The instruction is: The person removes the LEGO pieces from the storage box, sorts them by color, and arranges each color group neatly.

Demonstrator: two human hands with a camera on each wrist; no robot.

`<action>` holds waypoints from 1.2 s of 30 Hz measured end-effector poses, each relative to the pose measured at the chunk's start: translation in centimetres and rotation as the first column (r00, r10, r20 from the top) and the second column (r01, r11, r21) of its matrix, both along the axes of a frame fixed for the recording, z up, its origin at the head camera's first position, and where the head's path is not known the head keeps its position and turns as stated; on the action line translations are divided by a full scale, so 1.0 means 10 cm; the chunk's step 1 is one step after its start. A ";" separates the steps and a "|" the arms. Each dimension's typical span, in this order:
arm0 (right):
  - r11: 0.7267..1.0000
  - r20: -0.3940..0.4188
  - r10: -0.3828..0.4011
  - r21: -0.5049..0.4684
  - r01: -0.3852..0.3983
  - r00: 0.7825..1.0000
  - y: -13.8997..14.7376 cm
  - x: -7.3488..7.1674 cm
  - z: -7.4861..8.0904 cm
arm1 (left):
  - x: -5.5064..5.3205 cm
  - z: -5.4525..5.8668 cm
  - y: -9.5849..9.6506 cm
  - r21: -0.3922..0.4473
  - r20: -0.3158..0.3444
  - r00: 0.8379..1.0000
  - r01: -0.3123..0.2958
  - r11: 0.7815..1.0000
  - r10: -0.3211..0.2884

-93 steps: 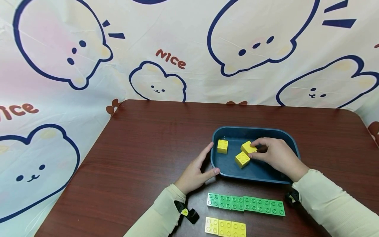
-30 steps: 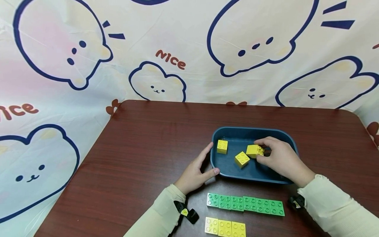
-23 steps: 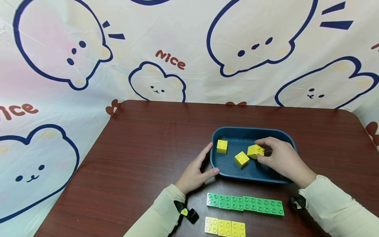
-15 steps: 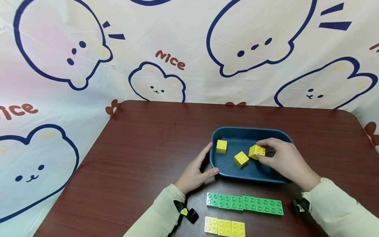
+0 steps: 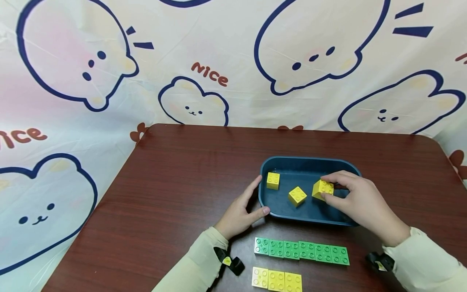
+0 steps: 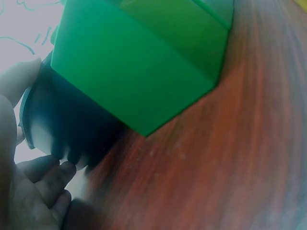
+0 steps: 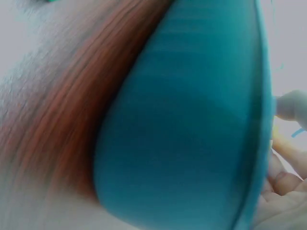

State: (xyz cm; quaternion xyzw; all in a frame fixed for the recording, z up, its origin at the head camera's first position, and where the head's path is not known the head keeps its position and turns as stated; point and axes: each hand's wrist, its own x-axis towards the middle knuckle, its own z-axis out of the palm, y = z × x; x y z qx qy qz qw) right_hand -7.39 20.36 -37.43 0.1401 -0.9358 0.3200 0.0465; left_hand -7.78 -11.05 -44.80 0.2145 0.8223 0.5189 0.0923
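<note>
A blue tray [image 5: 284, 215] stands on the table with yellow toy bricks in it. My right hand [image 5: 359, 198] pinches one yellow brick [image 5: 322, 189] between thumb and fingers, over the tray's right part. Two others, a yellow brick [image 5: 297, 196] near the middle and a yellow brick [image 5: 273, 180] at the left end, lie apart from it. My left hand [image 5: 238, 215] rests against the tray's left end, fingers and thumb spread and fairly straight. In the right wrist view the tray wall [image 7: 182, 124] hides most of the right hand's work.
In front of the tray, a row of several green bricks [image 5: 299, 250] lies on the brown table [image 5: 175, 194]. Nearer me sits a row of three yellow bricks [image 5: 276, 280]. Behind the table hangs a printed cloth [image 5: 240, 44].
My right hand took the brick from against the middle one and moved it to the right, slightly towards me. It now shows apart from the middle brick. The left hand stayed put.
</note>
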 end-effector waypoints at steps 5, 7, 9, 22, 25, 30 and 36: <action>1.000 -0.039 0.024 -0.009 -0.024 0.999 -0.02 0.07 0.06 | 0.00 0.00 0.00 -0.005 -0.005 1.000 -0.005 1.000 0.005; 0.999 -0.058 0.032 -0.008 -0.033 0.998 -0.03 0.11 0.08 | 0.00 0.00 0.00 -0.006 -0.004 1.000 -0.006 1.000 0.006; 0.999 -0.079 0.039 -0.004 -0.040 0.996 -0.04 0.14 0.10 | 0.00 0.00 0.00 -0.005 -0.003 1.000 -0.007 1.000 0.007; 0.998 -0.181 0.055 0.003 -0.056 0.982 -0.09 0.34 0.15 | 0.00 0.00 0.00 0.001 0.000 1.000 0.003 1.000 -0.003; 0.998 -0.180 0.054 -0.006 -0.056 0.982 -0.10 0.39 0.16 | 0.00 0.00 0.00 -0.004 -0.005 1.000 0.001 1.000 -0.001; 0.997 -0.179 0.064 -0.037 -0.071 0.982 -0.13 0.49 0.16 | 0.00 -0.01 0.00 -0.002 -0.003 1.000 -0.001 1.000 0.001; 0.991 -0.189 0.087 -0.084 -0.104 0.978 -0.15 0.61 0.14 | -0.01 -0.02 0.00 0.008 -0.003 1.000 0.002 1.000 -0.002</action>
